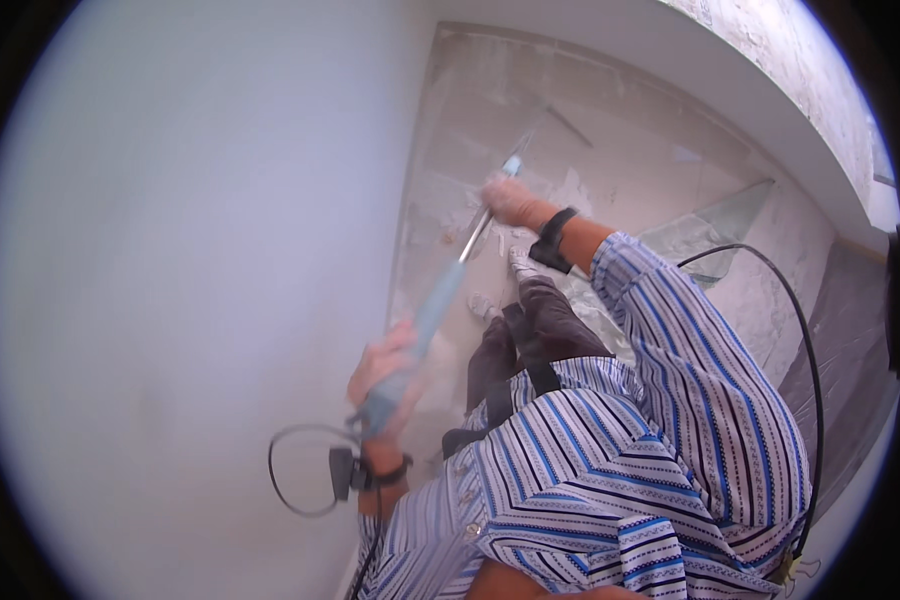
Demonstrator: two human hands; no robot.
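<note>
A long pole [474, 238] slants from near my chest toward the floor, with a thick pale blue grip, a bare metal shaft and a light blue collar. My left hand [382, 378], a little blurred, is wrapped around the blue grip close to the wall. Farther along, my right hand [515, 202] is closed around the shaft just below the collar. Beyond the collar the tool narrows to thin rods. A thin dark bar [570, 126] shows near that end; I cannot tell whether it belongs to the tool.
A smooth pale wall [200, 260] fills the left side. White smears mark the dusty floor [610, 105]. A clear plastic sheet [715, 235] lies to the right, beyond a black cable [805, 330]. A low white ledge [770, 100] curves along the far right.
</note>
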